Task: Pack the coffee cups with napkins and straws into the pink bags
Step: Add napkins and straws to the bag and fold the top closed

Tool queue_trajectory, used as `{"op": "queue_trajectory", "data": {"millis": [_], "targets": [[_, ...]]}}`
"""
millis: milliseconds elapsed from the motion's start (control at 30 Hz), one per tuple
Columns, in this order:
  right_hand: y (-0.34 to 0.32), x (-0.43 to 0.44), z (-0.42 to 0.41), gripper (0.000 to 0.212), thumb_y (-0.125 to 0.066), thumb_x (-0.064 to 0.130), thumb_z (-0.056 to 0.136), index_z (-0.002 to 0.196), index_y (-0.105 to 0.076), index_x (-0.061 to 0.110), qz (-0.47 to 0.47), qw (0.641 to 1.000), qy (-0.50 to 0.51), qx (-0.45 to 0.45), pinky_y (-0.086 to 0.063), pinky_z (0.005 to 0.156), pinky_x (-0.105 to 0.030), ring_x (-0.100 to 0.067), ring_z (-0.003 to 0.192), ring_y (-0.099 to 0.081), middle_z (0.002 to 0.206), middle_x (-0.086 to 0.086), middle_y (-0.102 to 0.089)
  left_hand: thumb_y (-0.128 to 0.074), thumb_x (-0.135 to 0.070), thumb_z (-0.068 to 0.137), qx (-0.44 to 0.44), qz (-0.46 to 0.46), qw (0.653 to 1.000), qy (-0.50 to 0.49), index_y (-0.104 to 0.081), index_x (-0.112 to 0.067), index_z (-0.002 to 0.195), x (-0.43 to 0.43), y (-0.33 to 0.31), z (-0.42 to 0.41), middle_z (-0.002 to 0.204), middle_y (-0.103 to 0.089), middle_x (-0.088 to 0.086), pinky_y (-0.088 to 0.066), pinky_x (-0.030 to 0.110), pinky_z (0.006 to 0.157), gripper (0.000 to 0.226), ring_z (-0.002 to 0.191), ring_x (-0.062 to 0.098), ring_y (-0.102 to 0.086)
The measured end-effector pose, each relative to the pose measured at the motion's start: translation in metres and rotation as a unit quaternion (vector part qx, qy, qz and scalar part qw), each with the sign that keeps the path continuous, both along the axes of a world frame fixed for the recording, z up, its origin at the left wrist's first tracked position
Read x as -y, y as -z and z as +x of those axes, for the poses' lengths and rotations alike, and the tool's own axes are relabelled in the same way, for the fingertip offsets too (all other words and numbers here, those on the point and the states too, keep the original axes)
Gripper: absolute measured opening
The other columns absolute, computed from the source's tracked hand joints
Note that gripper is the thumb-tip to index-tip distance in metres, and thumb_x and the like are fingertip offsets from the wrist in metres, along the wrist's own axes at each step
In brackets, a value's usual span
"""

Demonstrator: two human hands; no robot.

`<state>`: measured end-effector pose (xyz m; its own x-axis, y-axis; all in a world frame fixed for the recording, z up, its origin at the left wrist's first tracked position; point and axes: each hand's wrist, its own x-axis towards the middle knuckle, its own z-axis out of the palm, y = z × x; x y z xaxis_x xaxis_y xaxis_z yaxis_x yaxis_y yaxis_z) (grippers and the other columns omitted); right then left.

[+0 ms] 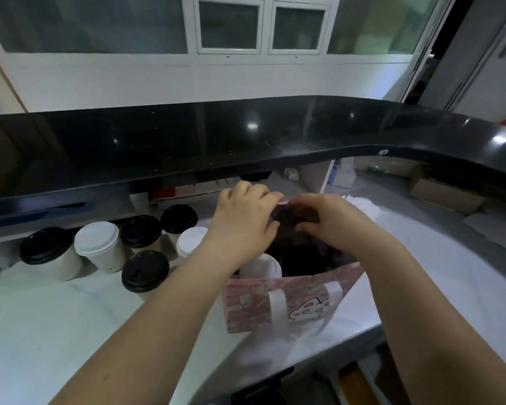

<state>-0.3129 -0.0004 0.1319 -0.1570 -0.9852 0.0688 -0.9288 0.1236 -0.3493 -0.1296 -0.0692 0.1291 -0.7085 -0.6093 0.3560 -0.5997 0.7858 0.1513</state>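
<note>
Standing on worktop: pink paper bag with white strap handles and a cartoon print (246, 305); upright, mouth open, near the front edge of the white worktop (56, 317)
Bag contents: paper coffee cup with a white lid (260, 266), upright against the left inner side; the rest of the interior is dark and cannot be made out
Left hand (243, 217): above the bag mouth; fingers and thumb curled, pinching the left end of a dark brown soft wad (292, 214)
Right hand (327, 220): above the bag mouth, opposite the left; fingers curled over the right end of the same wad, gripping it
Dark brown wad: held between both hands over the far rim of the bag; blurred, material not certain
Cups outside the bag: six, grouped on the worktop left of the bag, all upright; large black-lidded cup (46, 245) farthest left; white-lidded cup (96, 238) just beside it; black-lidded cup (140, 230) and another black-lidded cup (178, 219) behind; small white-lidded cup (190, 239) partly hidden by the left wrist; front black-lidded cup (145, 270) nearest the viewer
Raised counter: glossy black curved counter top (187, 141); runs behind the cups and bends round to the right
Under the counter, right: brown cardboard box (441, 191)
Background: white-framed windows (228, 27) in a white wall
</note>
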Motion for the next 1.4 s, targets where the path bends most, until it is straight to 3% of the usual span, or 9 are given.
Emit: {"op": "queue_trajectory", "data": {"millis": [133, 267, 500, 633, 867, 1133, 1400], "targets": [[-0.016, -0.037, -0.023, 0.035, -0.07, 0.023, 0.085, 0.116, -0.062, 0.037, -0.043, 0.996, 0.082, -0.015, -0.05, 0.078, -0.032, -0.014, 0.091, -0.059, 0.101, 0.012, -0.066, -0.049, -0.036, 0.092, 0.006, -0.004, 0.999, 0.038, -0.053, -0.029, 0.129, -0.017, -0.008, -0.046, 0.126, -0.055, -0.003, -0.033, 0.041, 0.095, 0.038, 0.12, 0.023, -0.043], [-0.015, -0.077, -0.057, 0.034, -0.07, 0.024, 0.087, 0.119, -0.063, 0.033, -0.05, 0.986, 0.155, -0.04, -0.05, 0.086, -0.036, -0.017, 0.104, -0.058, 0.116, 0.01, -0.065, -0.049, -0.035, 0.094, 0.0, 0.014, 0.997, 0.078, -0.055, -0.026, 0.126, -0.049, -0.005, -0.096, 0.125, -0.057, 0.001, -0.036, 0.044, 0.096, 0.034, 0.116, 0.025, -0.048], [0.002, -0.14, -0.125, 0.031, -0.071, 0.024, 0.087, 0.117, -0.064, 0.031, -0.07, 0.966, 0.244, -0.052, -0.042, 0.09, -0.029, -0.014, 0.117, -0.049, 0.12, 0.01, -0.062, -0.049, -0.038, 0.094, 0.032, 0.085, 0.991, 0.099, -0.049, -0.024, 0.131, -0.099, 0.007, -0.192, 0.125, -0.055, 0.005, -0.036, 0.046, 0.092, 0.039, 0.116, 0.029, -0.046], [0.019, -0.157, -0.162, 0.031, -0.071, 0.022, 0.087, 0.116, -0.065, 0.029, -0.079, 0.966, 0.243, -0.04, -0.043, 0.093, -0.03, -0.014, 0.117, -0.049, 0.118, 0.01, -0.062, -0.051, -0.037, 0.093, 0.085, 0.108, 0.986, 0.094, -0.044, -0.023, 0.134, -0.115, 0.028, -0.245, 0.126, -0.054, 0.006, -0.035, 0.048, 0.094, 0.044, 0.118, 0.03, -0.045], [0.07, -0.148, -0.236, 0.027, -0.067, 0.022, 0.09, 0.117, -0.064, 0.026, -0.036, 0.975, 0.22, -0.013, -0.04, 0.098, -0.03, -0.015, 0.122, -0.045, 0.123, 0.009, -0.061, -0.052, -0.033, 0.091, 0.093, 0.155, 0.984, 0.006, -0.047, -0.022, 0.13, -0.109, 0.097, -0.314, 0.126, -0.053, 0.005, -0.034, 0.043, 0.091, 0.041, 0.119, 0.029, -0.044], [0.146, -0.098, -0.288, 0.026, -0.063, 0.02, 0.091, 0.117, -0.064, 0.022, -0.005, 0.984, 0.161, 0.081, -0.039, 0.094, -0.027, -0.018, 0.12, -0.045, 0.123, 0.007, -0.061, -0.053, -0.025, 0.087, 0.091, 0.206, 0.969, -0.103, -0.045, -0.023, 0.137, -0.07, 0.182, -0.344, 0.14, -0.044, 0.003, -0.03, 0.039, 0.099, 0.051, 0.125, 0.027, -0.037], [0.192, -0.023, -0.328, 0.037, -0.057, 0.017, 0.09, 0.127, -0.059, 0.019, 0.02, 0.976, 0.152, 0.155, -0.04, 0.09, -0.031, -0.024, 0.118, -0.048, 0.125, -0.002, -0.061, -0.055, -0.022, 0.085, 0.074, 0.206, 0.961, -0.172, -0.045, -0.022, 0.139, -0.02, 0.206, -0.373, 0.148, -0.039, 0.004, -0.027, 0.043, 0.105, 0.056, 0.134, 0.027, -0.031]]}}
